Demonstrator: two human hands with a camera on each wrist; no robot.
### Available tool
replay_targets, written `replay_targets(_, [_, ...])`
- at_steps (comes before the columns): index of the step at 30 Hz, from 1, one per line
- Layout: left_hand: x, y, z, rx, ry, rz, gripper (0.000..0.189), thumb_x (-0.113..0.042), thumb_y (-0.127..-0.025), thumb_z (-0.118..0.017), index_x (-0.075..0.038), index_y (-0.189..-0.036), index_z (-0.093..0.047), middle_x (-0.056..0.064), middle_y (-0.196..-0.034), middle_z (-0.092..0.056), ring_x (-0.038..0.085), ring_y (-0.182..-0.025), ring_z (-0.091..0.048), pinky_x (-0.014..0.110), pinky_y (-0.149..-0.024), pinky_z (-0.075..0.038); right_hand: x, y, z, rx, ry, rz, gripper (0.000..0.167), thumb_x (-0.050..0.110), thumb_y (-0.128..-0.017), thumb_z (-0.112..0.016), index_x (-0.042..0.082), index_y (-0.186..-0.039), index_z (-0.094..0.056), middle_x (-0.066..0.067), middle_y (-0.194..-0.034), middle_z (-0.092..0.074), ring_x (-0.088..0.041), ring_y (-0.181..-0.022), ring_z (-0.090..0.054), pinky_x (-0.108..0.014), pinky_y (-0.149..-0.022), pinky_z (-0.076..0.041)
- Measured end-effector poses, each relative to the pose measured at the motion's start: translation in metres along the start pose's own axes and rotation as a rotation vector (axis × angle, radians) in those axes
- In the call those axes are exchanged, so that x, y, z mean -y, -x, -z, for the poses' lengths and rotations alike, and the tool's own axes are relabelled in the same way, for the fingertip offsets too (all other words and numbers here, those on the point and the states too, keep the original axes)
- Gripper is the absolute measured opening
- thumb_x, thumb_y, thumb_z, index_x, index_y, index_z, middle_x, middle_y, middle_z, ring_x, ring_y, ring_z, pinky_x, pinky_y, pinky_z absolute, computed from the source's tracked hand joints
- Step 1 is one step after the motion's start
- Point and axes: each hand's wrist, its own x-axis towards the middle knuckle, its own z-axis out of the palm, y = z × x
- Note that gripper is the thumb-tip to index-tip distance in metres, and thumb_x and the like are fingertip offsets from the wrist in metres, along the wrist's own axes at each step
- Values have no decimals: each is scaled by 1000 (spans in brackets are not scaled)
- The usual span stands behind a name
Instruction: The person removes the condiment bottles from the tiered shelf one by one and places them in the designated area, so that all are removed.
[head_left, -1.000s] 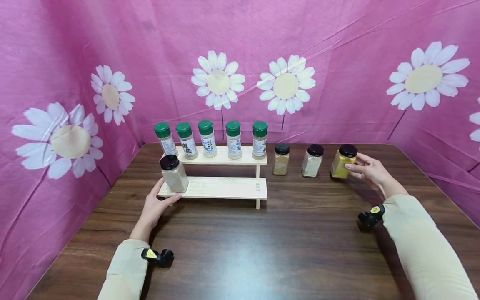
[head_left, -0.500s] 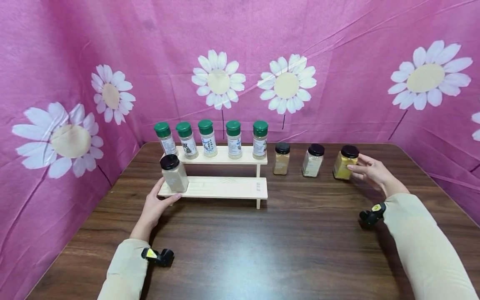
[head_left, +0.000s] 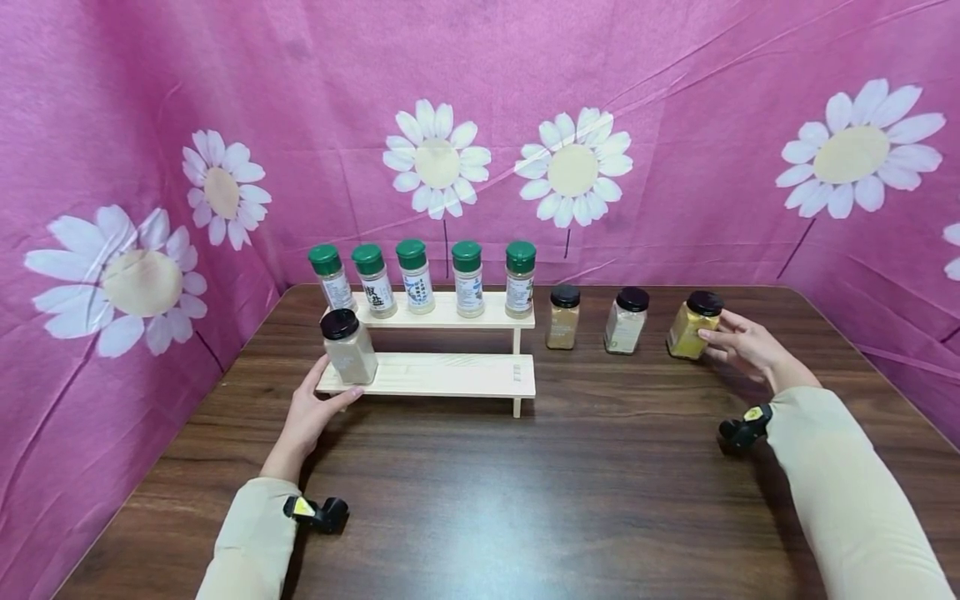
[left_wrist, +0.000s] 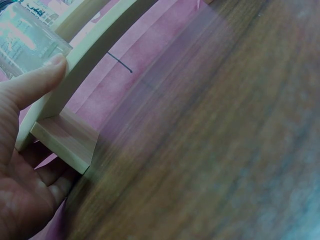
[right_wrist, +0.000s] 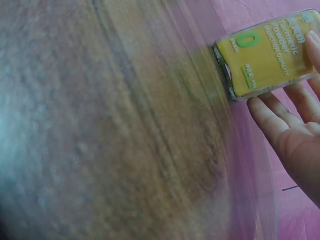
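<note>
My right hand (head_left: 742,346) grips a square jar of yellow turmeric powder (head_left: 686,333) with a black lid, thumb at the front and fingers around the far side. In the right wrist view the label of the turmeric jar (right_wrist: 270,55) reads "turmeric powder". My left hand (head_left: 311,412) holds the left end of the two-tier wooden spice rack (head_left: 450,375). Its thumb (left_wrist: 42,82) lies on the lower board's edge, against a black-lidded jar of beige powder (head_left: 352,358); other fingers reach under the board by the leg. That jar stands upright on the lower tier.
Several green-capped shakers (head_left: 468,283) line the rack's upper tier. Right of the rack stand a black-lidded jar of brown powder (head_left: 562,321) and one of pale powder (head_left: 625,325) on the wooden table (head_left: 480,500). A pink flowered cloth (head_left: 300,100) hangs behind.
The turmeric jar has shifted slightly to the right with my right hand, and its lid now leans a little more to the right. My left hand stays in place.
</note>
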Motion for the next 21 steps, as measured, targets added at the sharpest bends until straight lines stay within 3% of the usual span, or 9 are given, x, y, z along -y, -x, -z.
replay_targets(10, [-3,-1,0,8,-1,12,78,-12,-71,-71,-8,-135,-27,16,-136,-23,25,-122,-15,42,-99,-10,4,4,-1,-4,8,-19,44,-14,-82,-47,20,-108,-57,3,-102,-59,-10,-92,-54,-26,-76,-45])
replay_targets(13, [-3,-1,0,7,-4,7,78,-12,-70,-71,-8,-135,-27,16,-136,-23,25,-122,-15,42,-98,-10,6,7,-2,-9,15,-19,55,-13,-82,-46,17,-128,-39,5,-104,-58,-9,-94,-53,-26,-77,-44])
replay_targets(16, [-3,-1,0,5,-8,0,78,-12,-70,-71,-8,-135,-28,16,-136,-24,25,-122,-16,42,-98,-11,7,9,-3,-1,11,-10,66,-12,-84,-44,14,-138,-17,6,-106,-56,-9,-96,-52,-28,-78,-44])
replay_targets(21, [-1,-1,0,5,-15,-1,78,-13,-70,-71,-9,-135,-28,16,-136,-24,25,-122,-15,43,-98,-10,4,10,3,66,49,29,59,-7,-84,-47,18,-135,-28,7,-111,-52,-10,-99,-50,-29,-81,-43])
